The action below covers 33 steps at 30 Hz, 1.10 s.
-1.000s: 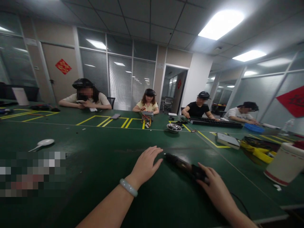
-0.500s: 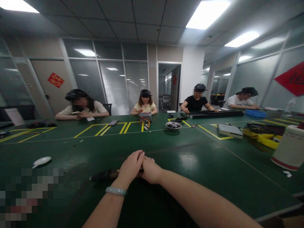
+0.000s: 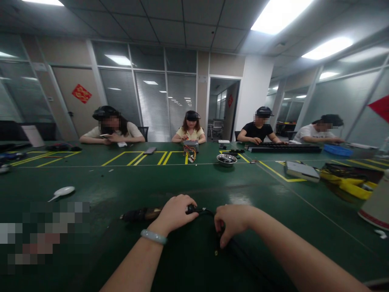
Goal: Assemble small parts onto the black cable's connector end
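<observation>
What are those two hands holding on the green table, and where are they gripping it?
The left hand grips a dark, rod-shaped tool at its cord end. The right hand pinches the tool's black cord a little further along.

1. Red diamond sign [image 3: 81,93] on door, far wall, left: gold character, too blurred to read.
2. Small red sign [image 3: 230,100] inside doorway, far wall centre: unreadable.
3. Red sign [image 3: 379,108] at right wall: no char. legible.
4. Desk items: no readable labels.
</observation>
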{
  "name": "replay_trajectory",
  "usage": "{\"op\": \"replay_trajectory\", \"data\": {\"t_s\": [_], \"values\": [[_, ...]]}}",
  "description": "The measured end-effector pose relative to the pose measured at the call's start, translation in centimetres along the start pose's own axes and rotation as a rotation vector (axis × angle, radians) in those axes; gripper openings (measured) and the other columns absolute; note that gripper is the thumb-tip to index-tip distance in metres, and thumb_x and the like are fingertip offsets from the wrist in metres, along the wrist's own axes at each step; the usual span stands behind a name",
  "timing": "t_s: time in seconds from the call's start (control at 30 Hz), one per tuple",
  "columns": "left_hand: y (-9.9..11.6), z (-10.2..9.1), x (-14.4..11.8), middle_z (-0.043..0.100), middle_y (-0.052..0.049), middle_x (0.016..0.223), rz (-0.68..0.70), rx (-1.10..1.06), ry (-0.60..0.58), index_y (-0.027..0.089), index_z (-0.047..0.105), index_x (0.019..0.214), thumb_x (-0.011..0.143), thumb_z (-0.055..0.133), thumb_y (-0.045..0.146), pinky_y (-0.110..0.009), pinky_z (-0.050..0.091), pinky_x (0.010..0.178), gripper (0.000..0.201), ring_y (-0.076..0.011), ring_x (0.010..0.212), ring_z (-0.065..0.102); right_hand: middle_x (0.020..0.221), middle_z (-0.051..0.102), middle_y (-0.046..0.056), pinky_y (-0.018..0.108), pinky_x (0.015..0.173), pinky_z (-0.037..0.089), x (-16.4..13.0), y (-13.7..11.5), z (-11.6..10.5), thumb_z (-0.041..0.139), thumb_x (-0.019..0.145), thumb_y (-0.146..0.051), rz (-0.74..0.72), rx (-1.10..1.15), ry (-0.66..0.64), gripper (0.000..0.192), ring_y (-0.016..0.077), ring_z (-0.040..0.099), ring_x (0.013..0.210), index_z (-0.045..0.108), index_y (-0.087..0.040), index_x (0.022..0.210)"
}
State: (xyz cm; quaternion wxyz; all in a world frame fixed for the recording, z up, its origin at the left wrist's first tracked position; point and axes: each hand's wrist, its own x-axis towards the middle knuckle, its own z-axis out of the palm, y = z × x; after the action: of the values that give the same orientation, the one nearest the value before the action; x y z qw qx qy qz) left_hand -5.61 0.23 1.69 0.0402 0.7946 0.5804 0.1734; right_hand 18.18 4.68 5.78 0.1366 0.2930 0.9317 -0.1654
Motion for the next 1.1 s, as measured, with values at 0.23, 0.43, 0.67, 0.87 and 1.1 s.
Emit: {"op": "replay_trajectory", "data": {"t_s": [0.23, 0.43, 0.67, 0.87, 1.1], "values": [[0.8, 0.1, 0.1, 0.065, -0.001, 0.1, -0.01, 0.031, -0.014, 0.028, 0.066, 0.095, 0.083, 0.058, 0.04, -0.033, 0.042, 0.084, 0.019, -0.021, 0.096, 0.059, 0.077, 0.069, -0.001, 0.023, 0.059, 0.039, 1.8, 0.7, 0.6, 0.07, 0.075, -0.04, -0.133, 0.283, -0.047, 0.021, 0.0141, 0.059, 0.066, 0.073, -0.021, 0.081], [1.1, 1.1, 0.7, 0.063, -0.003, 0.1, -0.021, 0.056, 0.009, 0.025, 0.064, 0.096, 0.084, 0.056, 0.034, -0.035, 0.041, 0.086, 0.017, -0.0225, 0.097, 0.056, 0.076, 0.07, 0.001, 0.02, 0.055, 0.04, 4.2, 2.1, 1.5, 0.064, 0.082, -0.041, -0.186, 0.812, -0.037, 0.027, 0.0076, 0.049, 0.053, 0.065, -0.014, 0.086], [2.1, 2.1, 1.7, 0.061, -0.004, 0.105, 0.028, 0.069, 0.079, 0.024, 0.061, 0.101, 0.089, 0.053, 0.036, -0.036, 0.038, 0.087, 0.019, -0.0236, 0.101, 0.053, 0.07, 0.067, 0.001, 0.019, 0.05, 0.032, 4.6, 4.4, 3.2, 0.07, 0.076, -0.05, -0.097, 0.979, 0.249, 0.039, 0.0072, 0.044, 0.051, 0.064, -0.013, 0.088], [2.6, 1.5, 0.6, 0.062, -0.002, 0.108, 0.064, -0.002, 0.091, 0.026, 0.06, 0.107, 0.094, 0.045, 0.033, -0.035, 0.038, 0.089, 0.021, -0.021, 0.102, 0.054, 0.068, 0.066, 0.001, 0.019, 0.048, 0.028, 3.3, 5.0, 4.0, 0.069, 0.077, -0.051, -0.053, 0.969, 0.284, 0.04, 0.0066, 0.041, 0.049, 0.063, -0.013, 0.087], [3.6, 1.4, 0.3, 0.063, -0.003, 0.102, 0.022, 0.04, 0.058, 0.024, 0.063, 0.1, 0.086, 0.055, 0.029, -0.034, 0.039, 0.084, 0.016, -0.021, 0.094, 0.057, 0.067, 0.066, 0.0, 0.019, 0.051, 0.034, 2.6, 4.9, 4.0, 0.071, 0.076, -0.045, -0.108, 0.996, 0.212, 0.033, 0.0077, 0.05, 0.053, 0.065, -0.013, 0.085]]}}
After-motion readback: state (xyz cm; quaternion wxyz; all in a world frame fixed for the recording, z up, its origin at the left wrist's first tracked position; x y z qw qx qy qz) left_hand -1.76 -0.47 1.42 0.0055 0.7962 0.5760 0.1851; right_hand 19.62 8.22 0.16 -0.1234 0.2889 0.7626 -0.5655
